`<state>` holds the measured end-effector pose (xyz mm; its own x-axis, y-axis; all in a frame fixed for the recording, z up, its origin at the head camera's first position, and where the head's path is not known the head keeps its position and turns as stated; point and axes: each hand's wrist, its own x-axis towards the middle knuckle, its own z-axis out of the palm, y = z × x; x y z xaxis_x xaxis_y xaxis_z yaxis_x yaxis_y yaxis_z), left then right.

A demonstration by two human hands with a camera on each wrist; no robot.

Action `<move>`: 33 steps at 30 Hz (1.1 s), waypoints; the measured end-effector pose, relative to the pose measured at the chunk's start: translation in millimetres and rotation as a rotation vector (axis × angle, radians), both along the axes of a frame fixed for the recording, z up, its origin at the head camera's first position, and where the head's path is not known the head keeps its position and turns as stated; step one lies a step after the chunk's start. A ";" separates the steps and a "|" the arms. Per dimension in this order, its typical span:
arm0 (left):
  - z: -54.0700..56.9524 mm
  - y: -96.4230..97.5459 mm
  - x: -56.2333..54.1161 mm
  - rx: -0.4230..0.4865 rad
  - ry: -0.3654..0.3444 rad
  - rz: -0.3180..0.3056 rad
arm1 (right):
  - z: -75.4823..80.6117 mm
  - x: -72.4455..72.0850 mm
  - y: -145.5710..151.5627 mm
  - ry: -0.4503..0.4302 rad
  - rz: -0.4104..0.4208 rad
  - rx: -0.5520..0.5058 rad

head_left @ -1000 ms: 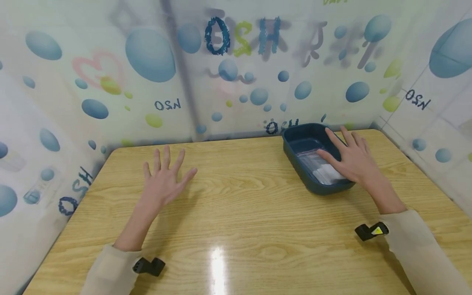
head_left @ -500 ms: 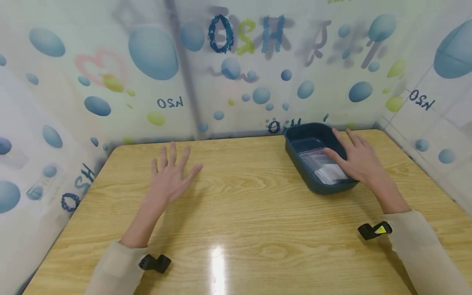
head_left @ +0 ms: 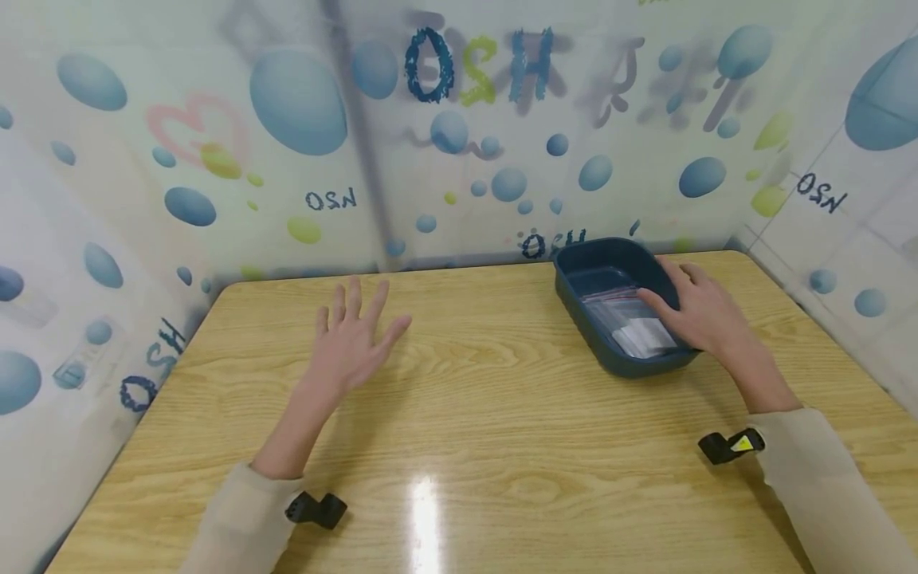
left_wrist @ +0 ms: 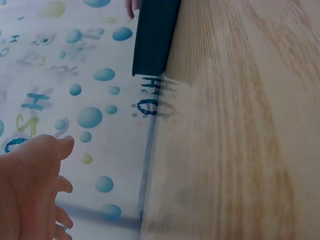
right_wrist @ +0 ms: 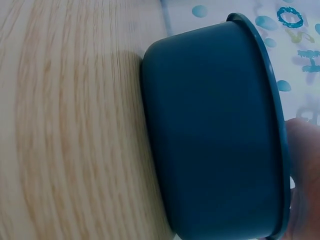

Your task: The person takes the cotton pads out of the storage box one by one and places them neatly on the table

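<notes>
A dark blue plastic bin (head_left: 588,335) stands on the table at the back right in the head view. Clear plastic zip bags (head_left: 631,323) with a reddish seal line lie inside it. My right hand (head_left: 706,315) grips the bin's right rim, thumb over the inside and fingers down the outer side, partly hidden. In the right wrist view the bin's near wall (right_wrist: 215,135) fills the middle, with that hand at the right edge. My left hand (head_left: 347,343) is held over the left part of the table, fingers spread and holding nothing. The left wrist view shows its thumb and fingertips.
The wooden table (head_left: 459,414) reaches back to a printed curtain (head_left: 488,159) with blue and green drops, which also hangs along both sides. Each beige sleeve carries a small black wrist camera (head_left: 315,510). A bright light reflection lies on the table's front middle.
My right hand has lowered and its fingers have closed around the bin's right rim. My left hand has moved to the right, still spread. The bin stays in place.
</notes>
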<state>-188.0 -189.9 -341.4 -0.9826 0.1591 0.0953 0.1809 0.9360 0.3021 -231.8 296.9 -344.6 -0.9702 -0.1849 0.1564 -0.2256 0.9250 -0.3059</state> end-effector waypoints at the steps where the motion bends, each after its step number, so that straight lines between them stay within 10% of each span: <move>1: -0.1 1.0 0.0 0.006 0.004 -0.002 | -0.1 -0.3 0.7 -0.009 -0.006 -0.005; 33: 1.7 56.1 -3.5 0.149 0.069 -0.109 | -4.0 -4.0 11.3 0.086 -0.017 -0.149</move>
